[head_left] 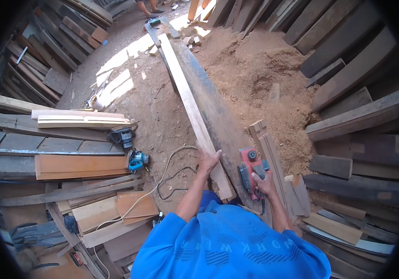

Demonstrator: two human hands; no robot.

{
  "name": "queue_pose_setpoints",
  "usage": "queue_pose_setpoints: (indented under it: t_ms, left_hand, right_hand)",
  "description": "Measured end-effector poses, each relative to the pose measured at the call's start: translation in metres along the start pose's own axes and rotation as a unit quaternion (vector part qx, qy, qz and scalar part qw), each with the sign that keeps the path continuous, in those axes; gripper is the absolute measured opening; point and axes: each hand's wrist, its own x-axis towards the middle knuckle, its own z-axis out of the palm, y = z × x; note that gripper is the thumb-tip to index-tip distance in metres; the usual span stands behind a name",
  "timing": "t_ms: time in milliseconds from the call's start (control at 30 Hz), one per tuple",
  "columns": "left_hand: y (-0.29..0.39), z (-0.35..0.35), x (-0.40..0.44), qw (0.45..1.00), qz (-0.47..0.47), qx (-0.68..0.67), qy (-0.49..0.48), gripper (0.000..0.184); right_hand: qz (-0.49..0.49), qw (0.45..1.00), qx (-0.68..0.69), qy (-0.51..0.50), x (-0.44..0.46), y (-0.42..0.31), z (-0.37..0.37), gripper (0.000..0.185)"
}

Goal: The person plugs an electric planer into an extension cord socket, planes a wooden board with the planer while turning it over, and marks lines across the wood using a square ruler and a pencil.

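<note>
A long pale wooden plank (183, 93) lies along the left side of a worn workbench (209, 100). My left hand (208, 161) grips the plank near its close end, with the thumb over the top face. In my right hand (264, 183) is a red electric planer (250, 169), held by its rear handle. The planer is on the bench's right side, apart from the plank. The fingers under its handle are partly hidden.
Sawdust (255, 65) is heaped right of the bench. A grooved timber (269, 149) stands beside the planer. Left are a teal power tool (137, 161), a trailing cord (162, 174) and stacked boards (81, 166). Dark planks (362, 107) line the right. Another person's legs (148, 7) show at the top.
</note>
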Motion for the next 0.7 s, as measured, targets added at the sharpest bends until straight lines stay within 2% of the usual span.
queue_pose_setpoints:
  t_ms: [67, 133, 200, 267, 333, 367, 400, 567, 700]
  left_hand:
    - [0.012, 0.002, 0.007, 1.000, -0.020, 0.004, -0.005, 0.099]
    - [0.021, 0.005, 0.013, 0.998, -0.048, -0.002, -0.033, 0.107]
    - [0.019, 0.008, 0.020, 0.997, -0.060, 0.003, -0.040, 0.114]
    - [0.018, 0.018, 0.027, 0.998, -0.053, 0.008, -0.031, 0.119]
    - [0.029, 0.016, 0.030, 0.992, -0.095, -0.024, -0.077, 0.120]
    - [0.026, 0.022, 0.029, 0.995, -0.071, -0.022, -0.059, 0.120]
    - [0.023, 0.027, 0.028, 0.998, -0.040, -0.022, -0.038, 0.119]
    - [0.027, 0.031, 0.027, 0.999, -0.031, 0.001, -0.032, 0.117]
    - [0.042, 0.023, 0.061, 0.995, -0.049, -0.018, -0.082, 0.123]
  right_hand:
    - [-0.041, 0.999, -0.007, 0.001, 0.002, 0.001, 0.000, 0.030]
    - [-0.044, 0.999, -0.011, 0.003, 0.002, 0.002, -0.004, 0.038]
    - [-0.006, 1.000, -0.009, 0.002, -0.001, -0.019, -0.005, 0.051]
    - [-0.072, 0.997, -0.004, 0.015, -0.002, -0.034, -0.010, 0.048]
    - [-0.045, 0.999, 0.010, 0.017, -0.009, -0.056, -0.019, 0.044]
    - [0.004, 1.000, 0.014, 0.013, -0.018, -0.069, -0.023, 0.040]
    - [0.006, 1.000, 0.027, 0.005, -0.020, -0.069, -0.028, 0.039]
    - [-0.070, 0.990, 0.122, 0.014, -0.017, -0.091, -0.033, 0.037]
    - [-0.072, 0.990, 0.123, 0.000, -0.020, -0.107, -0.040, 0.039]
